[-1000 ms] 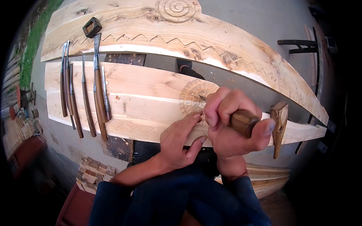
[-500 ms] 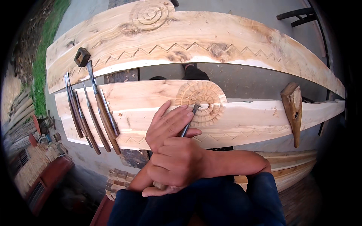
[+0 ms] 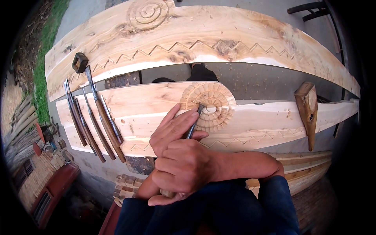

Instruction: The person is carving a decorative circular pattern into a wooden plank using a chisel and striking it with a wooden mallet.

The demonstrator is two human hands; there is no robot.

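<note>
A pale wooden board (image 3: 266, 121) bears a carved ringed rosette (image 3: 217, 115). My left hand (image 3: 172, 129) lies on the board at the rosette's lower left, fingers stretched out, fingertips touching the steel blade of a chisel (image 3: 192, 127) whose tip is near the rosette's centre. Below it, my right hand (image 3: 184, 168) is closed on the chisel's wooden handle (image 3: 167, 192), arm crossing from the right. Several long wooden-handled chisels (image 3: 92, 125) lie side by side on the board's left part. A wooden mallet (image 3: 307, 109) lies on its right part.
A second board (image 3: 250, 35) with carved spiral and zigzag lies beyond. A dark blocky tool head (image 3: 80, 62) is at its near edge. A dark foot (image 3: 199, 72) shows between the boards. Stacked timber (image 3: 303, 168) is lower right, wood blocks (image 3: 127, 182) lower left, dark trestle (image 3: 311, 13) upper right.
Since a second ago my right hand has swung down and left, below my left hand, keeping the chisel. My left hand has shifted up and left. The last half second shows only slight movement.
</note>
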